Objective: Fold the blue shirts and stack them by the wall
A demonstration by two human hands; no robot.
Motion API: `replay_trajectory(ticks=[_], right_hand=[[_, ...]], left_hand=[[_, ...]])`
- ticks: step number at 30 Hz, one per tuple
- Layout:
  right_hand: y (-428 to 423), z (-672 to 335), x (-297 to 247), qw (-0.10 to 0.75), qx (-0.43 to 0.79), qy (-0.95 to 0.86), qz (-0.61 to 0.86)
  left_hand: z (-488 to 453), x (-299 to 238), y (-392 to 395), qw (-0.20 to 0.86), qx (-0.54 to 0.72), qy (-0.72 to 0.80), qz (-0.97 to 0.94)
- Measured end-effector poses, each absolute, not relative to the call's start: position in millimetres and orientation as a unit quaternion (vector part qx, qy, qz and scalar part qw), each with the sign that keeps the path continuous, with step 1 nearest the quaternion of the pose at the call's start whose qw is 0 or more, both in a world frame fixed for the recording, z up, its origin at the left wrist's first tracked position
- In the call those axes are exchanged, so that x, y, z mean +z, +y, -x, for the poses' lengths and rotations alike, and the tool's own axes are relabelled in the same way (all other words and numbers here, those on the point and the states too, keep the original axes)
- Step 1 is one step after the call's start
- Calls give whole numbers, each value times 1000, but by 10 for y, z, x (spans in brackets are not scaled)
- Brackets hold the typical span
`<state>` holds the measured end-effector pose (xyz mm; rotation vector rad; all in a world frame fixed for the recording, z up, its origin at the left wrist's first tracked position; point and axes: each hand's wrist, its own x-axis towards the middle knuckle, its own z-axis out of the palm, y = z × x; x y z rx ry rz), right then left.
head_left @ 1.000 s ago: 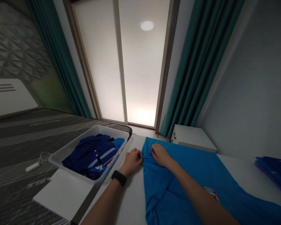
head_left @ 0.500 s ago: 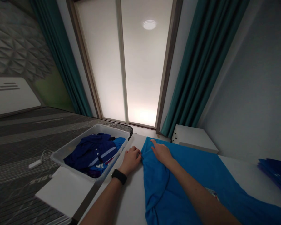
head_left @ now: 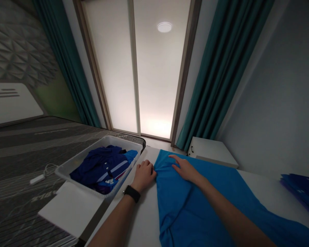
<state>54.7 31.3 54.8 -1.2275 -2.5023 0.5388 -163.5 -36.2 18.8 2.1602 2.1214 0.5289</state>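
Observation:
A bright blue shirt (head_left: 221, 181) lies spread over the white table (head_left: 146, 219), with creases and a folded-over layer along its left side. At its left edge my left hand (head_left: 144, 175), wearing a black watch, has its fingers closed on the fabric. My right hand (head_left: 184, 167) rests on the shirt near the far left corner, fingers apart and index finger stretched out. The right forearm crosses over the middle of the shirt and covers part of it.
Left of the table, a clear plastic bin (head_left: 79, 152) holds dark blue clothes (head_left: 99, 164) on a grey bed (head_left: 12, 164). Folded blue garments (head_left: 300, 192) sit at the table's right. Beyond stands a white cabinet (head_left: 212, 151). A white power strip (head_left: 37, 179) lies on the bed.
My right hand has slid a little to the right across the shirt, and the fabric beneath looks smoother. The left hand keeps its place at the edge.

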Motion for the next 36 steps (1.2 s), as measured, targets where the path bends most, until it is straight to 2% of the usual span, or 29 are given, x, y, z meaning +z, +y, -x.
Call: replay_trajectory(ticks=[3, 6, 16, 23, 36], right_hand=[[357, -488, 458, 94, 97, -876, 462], [345, -456, 331, 78, 62, -871, 480], [258, -590, 171, 95, 45, -862, 496], [228, -594, 113, 135, 55, -856, 495], [206, -596, 108, 166, 63, -852, 493]], left_hand=[[1629, 186, -382, -2, 160, 692, -704], [1647, 166, -379, -11, 157, 690, -706], [1622, 202, -387, 3, 167, 703, -692], [1695, 235, -217, 62, 238, 728, -640], [1553, 319, 809, 82, 137, 764, -626]])
